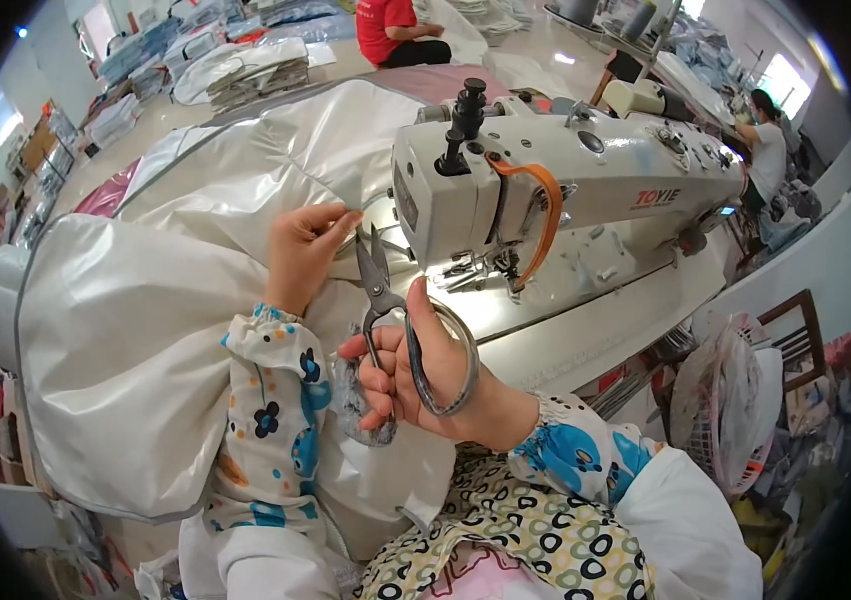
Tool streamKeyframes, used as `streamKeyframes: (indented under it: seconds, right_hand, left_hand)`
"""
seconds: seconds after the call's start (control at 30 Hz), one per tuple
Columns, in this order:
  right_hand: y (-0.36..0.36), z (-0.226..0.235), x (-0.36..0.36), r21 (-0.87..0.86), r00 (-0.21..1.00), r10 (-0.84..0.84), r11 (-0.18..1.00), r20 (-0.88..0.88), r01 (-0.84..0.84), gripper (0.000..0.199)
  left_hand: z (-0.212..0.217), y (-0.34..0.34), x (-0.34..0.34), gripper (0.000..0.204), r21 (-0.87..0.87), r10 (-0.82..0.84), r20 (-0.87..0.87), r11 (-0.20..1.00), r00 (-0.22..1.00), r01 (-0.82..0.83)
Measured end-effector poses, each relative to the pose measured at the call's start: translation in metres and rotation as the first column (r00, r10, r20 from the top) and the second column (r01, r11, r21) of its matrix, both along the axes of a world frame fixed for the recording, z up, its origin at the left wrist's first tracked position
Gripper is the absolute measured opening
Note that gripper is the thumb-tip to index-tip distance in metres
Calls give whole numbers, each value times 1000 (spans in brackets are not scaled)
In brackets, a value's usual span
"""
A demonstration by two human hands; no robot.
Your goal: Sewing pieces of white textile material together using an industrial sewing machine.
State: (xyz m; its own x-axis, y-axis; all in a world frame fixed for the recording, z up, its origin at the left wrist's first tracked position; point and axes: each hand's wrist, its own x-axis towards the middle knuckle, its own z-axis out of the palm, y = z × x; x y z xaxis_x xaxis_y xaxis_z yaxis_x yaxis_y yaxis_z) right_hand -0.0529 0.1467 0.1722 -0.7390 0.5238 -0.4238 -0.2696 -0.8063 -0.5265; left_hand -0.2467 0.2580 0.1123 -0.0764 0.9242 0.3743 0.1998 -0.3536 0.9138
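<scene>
My right hand (431, 370) grips a pair of scissors (378, 278); their large metal handles are partly wrapped in grey cloth. The blades point up and away from me, with their tips slightly parted just right of my left fingertips. My left hand (306, 250) is closed in a pinch over the glossy white sheet (136, 320); what the fingertips hold is too small to make out. Grey piping edges this big sheet, which lies in folds across the left and under my left forearm. Right beyond both hands stands a white sewing machine (586, 170), its needle area lit.
An orange strap (546, 215) loops from the machine's head. Right of the table stands a pink plastic basket (716, 430) with clear plastic in it. Stacked white pieces (261, 75) lie on the floor behind. A person in red (391, 35) sits far off; another (768, 150) works at right.
</scene>
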Motion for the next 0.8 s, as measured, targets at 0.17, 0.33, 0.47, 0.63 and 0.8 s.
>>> streamKeyframes:
  seconds: [0.17,0.33,0.47,0.63,0.8]
  right_hand:
    - [5,-5,-1,25,1000,-2,1000,26,2,104]
    - [2,3,4,13,1000,-4,1000,24,3,102]
    - [4,4,6,11,1000,-19,1000,22,19,102]
    - [7,-2,8,72,996,-72,995,52,68,97]
    - [-2,2,17,147,974,-181,976,139,160,92]
  left_hand:
    - [4,0,4,15,2,14,20,1000,1000,-14]
    - [4,2,1,13,-10,-12,-27,1000,1000,12]
    - [5,1,11,15,53,23,-23,998,999,-22]
    - [0,5,6,13,63,10,-42,998,999,-8]
    - [18,3,18,19,-131,140,165,984,976,-119]
